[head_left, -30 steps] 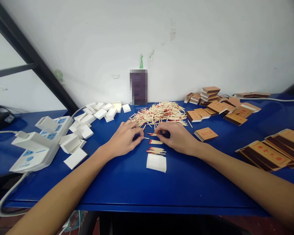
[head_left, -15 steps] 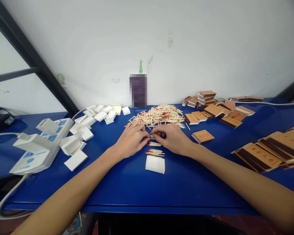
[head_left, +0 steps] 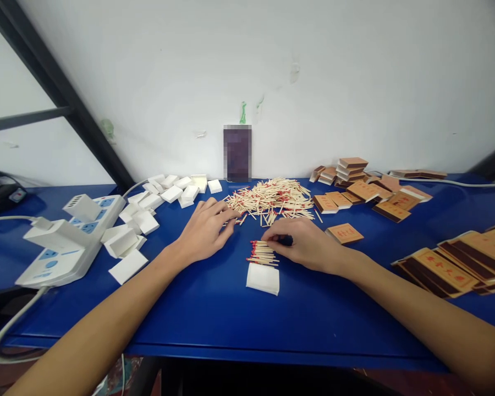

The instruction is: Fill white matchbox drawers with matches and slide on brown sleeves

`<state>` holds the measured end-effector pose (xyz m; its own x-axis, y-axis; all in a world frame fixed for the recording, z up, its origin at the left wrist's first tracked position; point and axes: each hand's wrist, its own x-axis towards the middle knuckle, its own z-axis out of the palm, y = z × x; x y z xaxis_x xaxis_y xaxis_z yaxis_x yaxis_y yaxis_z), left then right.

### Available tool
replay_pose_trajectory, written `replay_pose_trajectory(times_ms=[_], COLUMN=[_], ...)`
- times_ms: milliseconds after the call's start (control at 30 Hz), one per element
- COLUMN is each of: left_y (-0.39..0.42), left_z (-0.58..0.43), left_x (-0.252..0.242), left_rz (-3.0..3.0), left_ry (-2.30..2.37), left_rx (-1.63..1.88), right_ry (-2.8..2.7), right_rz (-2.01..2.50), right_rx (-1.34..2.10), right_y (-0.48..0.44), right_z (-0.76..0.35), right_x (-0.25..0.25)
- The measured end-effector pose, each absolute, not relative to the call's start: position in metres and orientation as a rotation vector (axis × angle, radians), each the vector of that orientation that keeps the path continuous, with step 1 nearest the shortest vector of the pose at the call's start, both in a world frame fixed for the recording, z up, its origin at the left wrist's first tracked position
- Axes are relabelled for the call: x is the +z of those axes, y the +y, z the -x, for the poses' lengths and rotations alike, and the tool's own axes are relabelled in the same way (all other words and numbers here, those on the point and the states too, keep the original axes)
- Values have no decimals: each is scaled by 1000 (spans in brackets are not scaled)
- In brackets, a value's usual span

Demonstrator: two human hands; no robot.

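At the left front edge of a heap of loose red-tipped matches [head_left: 278,195] is my left hand [head_left: 208,228], its fingers bent and apart from the thumb; a few matches lie by the fingertips, and whether it grips any is unclear. My right hand [head_left: 299,242] is closed, thumb and index finger pinched at the right end of a small row of matches [head_left: 263,254]. The row's red heads point left. Just in front of it a small white tray [head_left: 263,279] lies on the blue table.
White inner trays [head_left: 148,203] are scattered on the left beside a white power strip [head_left: 76,242] with plugs and cables. Orange matchbox sleeves [head_left: 363,191] lie at the back right, flat ones [head_left: 443,269] at the right. A pixelated dark rectangle [head_left: 237,154] stands against the wall.
My left hand has moved left and away from my right hand, to the heap. My right hand has come slightly nearer, and the matches now lie together in one tighter group.
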<state>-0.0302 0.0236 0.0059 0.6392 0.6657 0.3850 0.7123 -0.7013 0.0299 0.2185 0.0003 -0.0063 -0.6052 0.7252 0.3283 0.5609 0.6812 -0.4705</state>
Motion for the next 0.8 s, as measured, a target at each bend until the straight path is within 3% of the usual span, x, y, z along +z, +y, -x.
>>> replay_pose_trajectory(times_ms=[200,467,800], left_y=[30,25,19], left_z=[34,31,25], left_x=[2,1,0], left_rz=[2656,2708,2804], left_ry=[-1216,-1159,-1130], left_rx=[-482,-432,-415], right_ry=[-2416,-2314,-2426], right_rz=[882,1114,1067], right_rx=[525,21,120], right_y=[-9,14,16], right_z=[-216,-232,-229], right_x=[-4,-17,-26])
